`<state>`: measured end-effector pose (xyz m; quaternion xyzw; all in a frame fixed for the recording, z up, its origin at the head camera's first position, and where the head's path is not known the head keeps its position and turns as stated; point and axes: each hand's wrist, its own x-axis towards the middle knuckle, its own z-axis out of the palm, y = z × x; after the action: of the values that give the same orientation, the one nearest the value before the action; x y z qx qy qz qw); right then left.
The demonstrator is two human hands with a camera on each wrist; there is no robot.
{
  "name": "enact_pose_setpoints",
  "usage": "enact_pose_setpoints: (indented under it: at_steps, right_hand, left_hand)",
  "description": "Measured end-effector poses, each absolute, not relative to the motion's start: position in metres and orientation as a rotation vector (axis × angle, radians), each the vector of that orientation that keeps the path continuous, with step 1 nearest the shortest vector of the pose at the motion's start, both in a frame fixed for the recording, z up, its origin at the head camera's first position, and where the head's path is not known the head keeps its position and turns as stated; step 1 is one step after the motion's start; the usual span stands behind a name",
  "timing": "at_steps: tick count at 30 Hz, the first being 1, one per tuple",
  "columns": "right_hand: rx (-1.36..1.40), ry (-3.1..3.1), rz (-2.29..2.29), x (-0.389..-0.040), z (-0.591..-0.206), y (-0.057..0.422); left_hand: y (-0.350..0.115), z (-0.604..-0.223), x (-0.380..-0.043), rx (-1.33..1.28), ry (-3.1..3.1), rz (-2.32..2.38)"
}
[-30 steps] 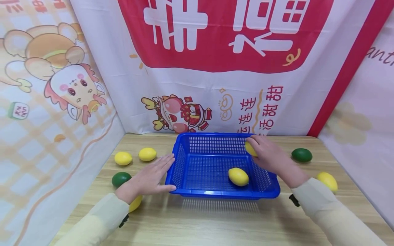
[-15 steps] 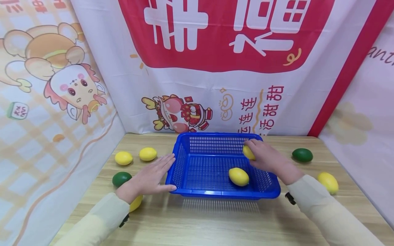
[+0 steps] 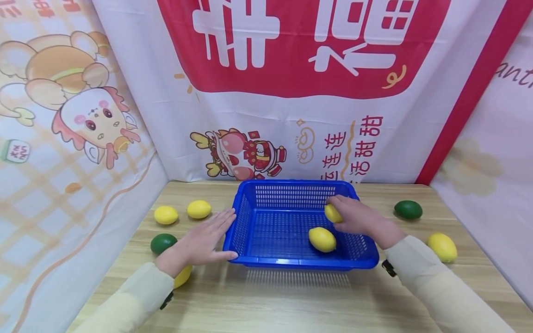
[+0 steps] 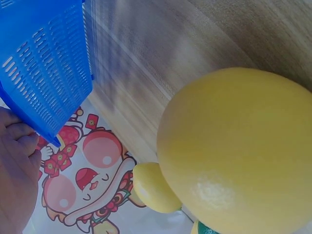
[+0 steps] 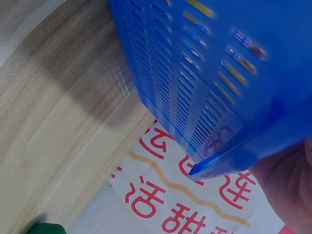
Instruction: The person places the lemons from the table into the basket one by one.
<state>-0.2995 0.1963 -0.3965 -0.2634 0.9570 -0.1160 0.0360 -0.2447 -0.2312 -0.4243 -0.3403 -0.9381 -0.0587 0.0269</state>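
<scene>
Right hand (image 3: 359,215): fingers curled round the held lemon, wrist crossing above the basket's right rim.
Held lemon (image 3: 332,213): inside the basket's right half, toward its back; whether it touches the floor or wall, I cannot tell.
Left hand (image 3: 201,240): fingers straight and side by side, thumb spread apart from them, resting on the basket's left rim.
Basket (image 3: 270,261): blue, slotted, upright, its back rim close to the table's back edge.
Loose lemon (image 3: 322,239): on the basket floor, right of its middle, just in front of the held lemon.
Left green fruit (image 3: 164,243): on the table, just beside the left wrist.
Half-hidden yellow fruit (image 3: 183,276): partly covered by the left forearm; large and close in the left wrist view.
Back-left lemons (image 3: 199,209): two, slightly apart, near the table's back left corner.
Right green fruit (image 3: 408,210): near the table's back right corner.
Far-right lemon (image 3: 442,247): near the table's right edge, just beyond the right sleeve (image 3: 441,282).
Table (image 3: 291,310): pale wood grain.
Back cloth (image 3: 291,111): behind the table's back edge, white with a red panel, characters and a cartoon figure.
</scene>
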Motion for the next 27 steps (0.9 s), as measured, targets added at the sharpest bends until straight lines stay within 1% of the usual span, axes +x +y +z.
enact_pose_setpoints:
  at_steps: [22, 27]
  right_hand:
    - [-0.900, 2.974, -0.298, -0.3000, -0.3985, 0.1988]
    - [-0.880, 2.978, -0.315, -0.2983, -0.3952, 0.2016]
  left_hand:
    - [-0.2308, -0.4248, -0.2451, -1.041, -2.908, -0.176]
    - [-0.2309, -0.4251, -0.2453, -1.042, -2.906, -0.164]
